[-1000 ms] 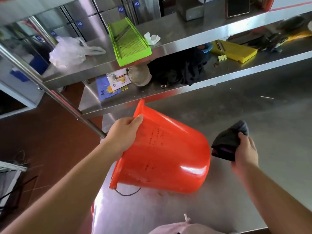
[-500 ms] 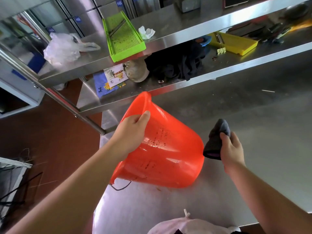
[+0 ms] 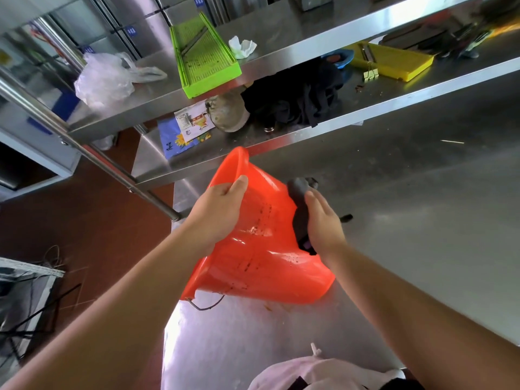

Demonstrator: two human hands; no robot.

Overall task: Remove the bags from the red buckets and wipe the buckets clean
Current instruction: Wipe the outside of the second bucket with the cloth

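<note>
A red plastic bucket [image 3: 261, 249] lies tipped on a stainless steel worktable [image 3: 422, 220] under steel shelves [image 3: 309, 32], beside brown floor. The left hand [image 3: 218, 212] grips its rim; the right hand [image 3: 323, 223] presses a dark cloth [image 3: 299, 209] against its side.

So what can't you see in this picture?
- Inside of the bucket, head view: its mouth faces away to the left, so only the outer wall shows.
- Cloth, head view: partly covered by the right hand.
- Left hand fingertips: curled over the rim, out of sight.
- Pink thing: cut off by the bottom edge.
</note>
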